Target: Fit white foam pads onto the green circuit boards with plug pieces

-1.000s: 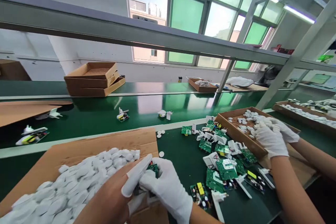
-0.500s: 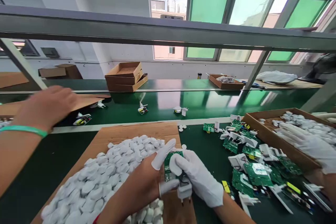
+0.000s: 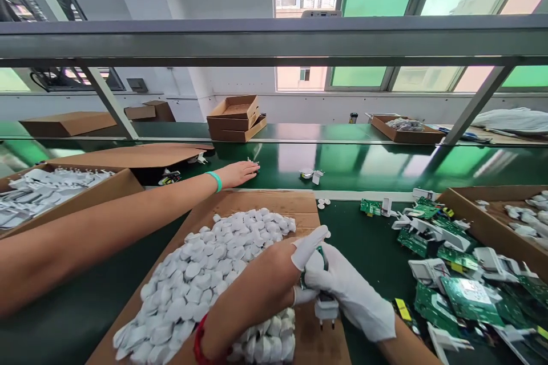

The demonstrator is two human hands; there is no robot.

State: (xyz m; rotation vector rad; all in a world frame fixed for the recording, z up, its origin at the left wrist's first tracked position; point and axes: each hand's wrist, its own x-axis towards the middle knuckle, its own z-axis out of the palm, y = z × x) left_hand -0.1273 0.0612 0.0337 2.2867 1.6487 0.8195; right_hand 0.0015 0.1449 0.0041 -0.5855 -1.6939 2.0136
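Observation:
My left hand (image 3: 278,268), with white covers on some fingers and a red band at the wrist, grips a green circuit board (image 3: 324,259) with a white plug part (image 3: 326,309) hanging below. My gloved right hand (image 3: 346,285) holds the same board from the right, its fingers closed against a round white piece (image 3: 314,262). Both hands are over the right side of a cardboard sheet (image 3: 274,201), which bears a large heap of round white pads (image 3: 201,274). The fingers hide most of the board.
Another person's hand (image 3: 242,174) with a green wristband reaches in from the left onto the green belt (image 3: 274,154). Circuit boards (image 3: 471,296) lie piled at the right beside a box (image 3: 471,199). A box of white parts (image 3: 124,185) stands left.
The view has turned left. The other person's hand has reached farther across the belt, over a small part there. The board between my hands has tilted edge-on. The gloved hand at far right is gone.

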